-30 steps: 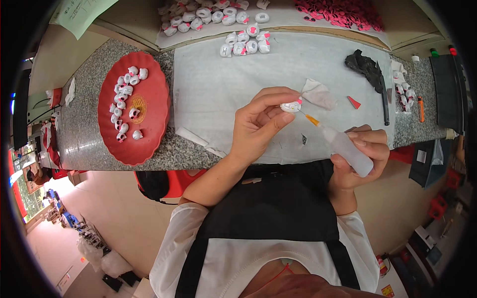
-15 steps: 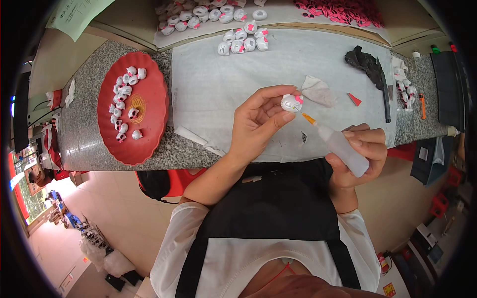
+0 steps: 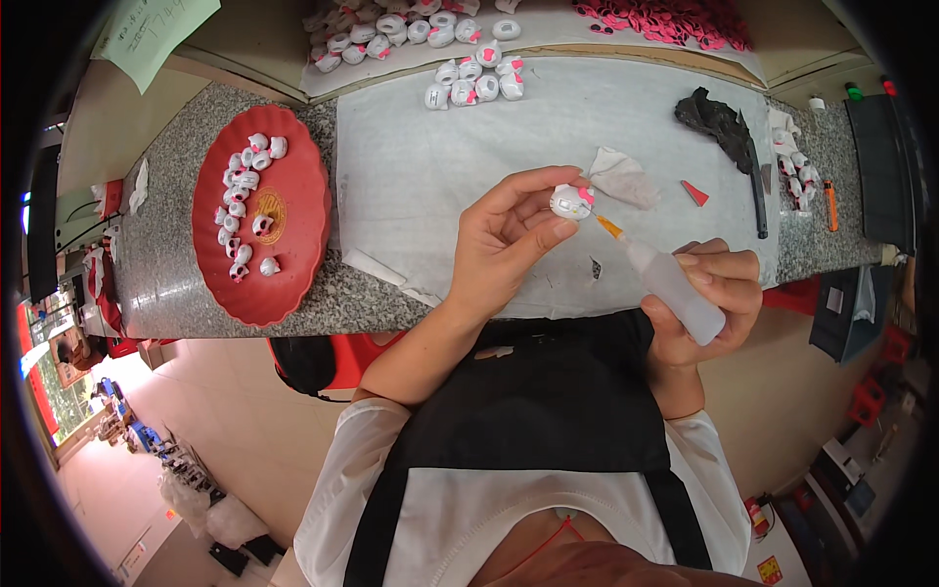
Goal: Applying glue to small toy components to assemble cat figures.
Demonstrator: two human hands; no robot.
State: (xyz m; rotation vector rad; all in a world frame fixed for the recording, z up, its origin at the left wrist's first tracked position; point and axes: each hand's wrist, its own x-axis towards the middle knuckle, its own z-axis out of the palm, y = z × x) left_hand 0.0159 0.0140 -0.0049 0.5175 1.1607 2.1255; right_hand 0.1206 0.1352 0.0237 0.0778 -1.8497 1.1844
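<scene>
Between the thumb and fingers of my left hand [image 3: 504,235] is a small white cat-head figure [image 3: 570,203] with a pink bow. My right hand [image 3: 712,293] grips a translucent white squeeze bottle [image 3: 675,291], tilted so that its orange needle tip [image 3: 609,227] points up and left at the figure. A small gap shows between the needle and the figure. Both hands hover over the white paper sheet [image 3: 421,186] covering the bench. Behind the figure lies a crumpled white tissue [image 3: 624,179].
A red scalloped tray [image 3: 307,196] with several cat heads stands left. More white heads [image 3: 486,86] sit at the sheet's back edge, with pink pieces [image 3: 675,22] on the shelf behind. Right lie a black plastic scrap [image 3: 714,119], a red triangular piece [image 3: 694,193] and an orange tool [image 3: 831,205].
The needle tip has drawn slightly away from the figure, down and to the right. My left hand still holds the figure in nearly the same place.
</scene>
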